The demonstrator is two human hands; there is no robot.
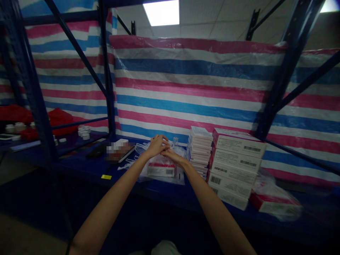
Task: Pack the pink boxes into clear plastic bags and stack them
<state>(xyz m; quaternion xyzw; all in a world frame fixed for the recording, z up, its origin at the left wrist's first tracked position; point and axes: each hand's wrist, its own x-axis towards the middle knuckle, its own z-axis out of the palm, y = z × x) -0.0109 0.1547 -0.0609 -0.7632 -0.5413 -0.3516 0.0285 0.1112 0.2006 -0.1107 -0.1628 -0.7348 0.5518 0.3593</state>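
My left hand [157,146] lies across my right hand [173,156], the two touching at the fingers. The left fingers stretch loosely to the right; those of the right hand reach beneath them and are partly hidden. I make out nothing held in either hand. Just below them a white and pink box [160,171] rests on a clear plastic bag [181,177] on the blue shelf. White cords [130,161] lie left of the bag. Behind my hands stands a small clear glass or bottle [175,140].
Right of my hands rise a stack of slim white boxes [198,153] and a taller stack of larger boxes [233,170]. Beyond sits a bagged box [276,204]. To the left are a yellow label [106,177], a dark flat object [96,150] and white jars [84,132]. Blue uprights [106,71] frame the shelf.
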